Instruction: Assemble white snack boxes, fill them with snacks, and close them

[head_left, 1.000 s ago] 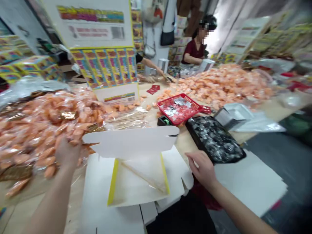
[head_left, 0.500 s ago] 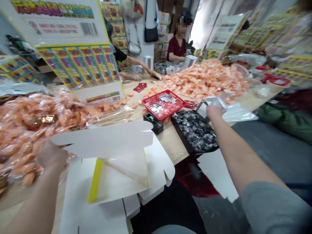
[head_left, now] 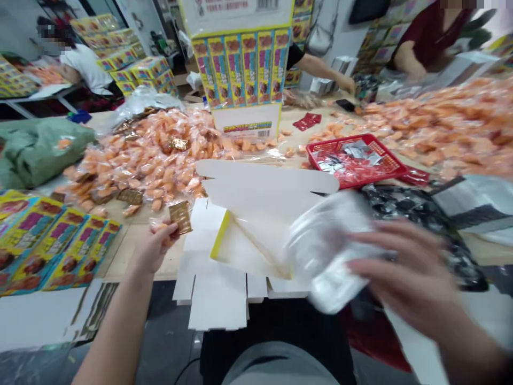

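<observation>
Pinched in my left hand (head_left: 159,240) is a small gold-brown packet (head_left: 181,217), with what looks like an orange wrapped piece beside it, partly hidden by the fingers. My right hand (head_left: 404,267) grips a shiny, clear-silvery plastic container (head_left: 334,246); motion smears both, so its exact kind is unclear. The container hangs over the right side of an unfolded white carton (head_left: 268,184), which has a yellow inner edge and lies open in front of me. Left of the carton spreads a heap of orange wrapped pieces (head_left: 136,155).
A red basket (head_left: 360,179) of sachets and a black tray (head_left: 452,240) of dark wrapped pieces stand at right. A display box (head_left: 244,69) rises behind the carton. Printed boxes (head_left: 60,246) lie at left. Co-workers' arms (head_left: 320,69) reach in across the table.
The view has swung left. My left hand has come out of the orange heap with the gold-brown packet. My right hand has brought the shiny container from beside the black tray to the carton.
</observation>
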`<state>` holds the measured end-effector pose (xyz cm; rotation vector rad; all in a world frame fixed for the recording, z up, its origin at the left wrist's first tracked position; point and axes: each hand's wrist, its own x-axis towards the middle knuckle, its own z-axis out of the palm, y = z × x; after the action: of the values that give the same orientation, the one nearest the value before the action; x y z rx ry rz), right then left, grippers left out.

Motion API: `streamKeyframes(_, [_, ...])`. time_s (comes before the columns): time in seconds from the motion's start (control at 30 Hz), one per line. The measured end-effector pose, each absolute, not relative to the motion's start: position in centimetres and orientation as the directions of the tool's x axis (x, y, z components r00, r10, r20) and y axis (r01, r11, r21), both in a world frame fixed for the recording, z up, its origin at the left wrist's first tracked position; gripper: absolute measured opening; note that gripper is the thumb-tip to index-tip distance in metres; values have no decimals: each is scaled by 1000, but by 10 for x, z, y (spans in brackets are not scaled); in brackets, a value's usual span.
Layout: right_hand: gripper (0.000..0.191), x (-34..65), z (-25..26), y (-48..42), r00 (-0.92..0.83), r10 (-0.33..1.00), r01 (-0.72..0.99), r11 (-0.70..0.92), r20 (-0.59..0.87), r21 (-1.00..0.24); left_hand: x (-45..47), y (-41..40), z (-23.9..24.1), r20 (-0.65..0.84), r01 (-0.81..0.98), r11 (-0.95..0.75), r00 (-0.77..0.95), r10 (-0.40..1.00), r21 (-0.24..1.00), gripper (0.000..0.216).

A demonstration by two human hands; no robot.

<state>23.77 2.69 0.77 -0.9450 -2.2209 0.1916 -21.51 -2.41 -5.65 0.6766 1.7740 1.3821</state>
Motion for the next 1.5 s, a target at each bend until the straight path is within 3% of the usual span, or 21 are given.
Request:
streamKeyframes(0.1, [24,163,-28,32,-750,454,367,891,481,-269,-195,-28,-44,-266,-116,240,-461,847,964,37])
streamKeyframes(0.13, [24,143,-40,41,-792,450,361,890,413,-277,-190,-30,-39,-250,-82,239,-454,855,967,36])
streamKeyframes(0.27, [22,100,-72,72,-887,410,348,896,214,-274,-169,-33,-24,-78,304,210,-396,915,929,30])
streamKeyframes(0.4, [17,96,-86,76,-886,396,341,910,242,-237,-132,-22,-26,-26,731,199,-240,970,653,19])
streamKeyframes(0.57, [14,97,-91,70,-842,491,391,842,226,-371,-95,-5,-41,-70,969,130,-118,991,212,10])
streamKeyframes(0.73, [16,95,-96,72,-830,514,387,811,219,-439,-100,1,-34,42,996,14,-18,999,93,18])
streamKeyframes(0.9, [17,94,-96,73,-845,488,367,828,221,-425,-100,18,-35,-157,964,-184,215,964,193,12])
streamKeyframes(1.03, [33,98,-76,64,-797,518,348,815,312,-464,-107,17,-31,-108,964,-65,95,990,256,6])
streamKeyframes(1.1, [45,97,-61,55,-683,648,331,686,338,-648,-110,10,-26,-61,882,40,-13,998,470,34])
streamKeyframes(1.17, [51,92,-47,48,-610,763,262,450,215,-854,-108,2,-22,-72,684,108,-82,994,722,64])
streamKeyframes(1.27, [26,79,-38,45,-623,778,162,25,-82,-986,-100,-6,-23,-158,370,133,36,987,919,86])
streamKeyframes(1.33, [20,74,-40,49,-600,771,120,-176,-213,-977,-101,-12,-26,-221,188,188,171,960,964,81])
streamKeyframes(1.4, [22,75,-45,56,-552,792,115,-238,-261,-964,-111,-20,-31,-266,92,251,239,934,964,66])
streamKeyframes(1.5, [18,78,-46,62,-491,859,207,-48,-146,-977,-133,-35,-45,-275,137,255,149,950,957,49])
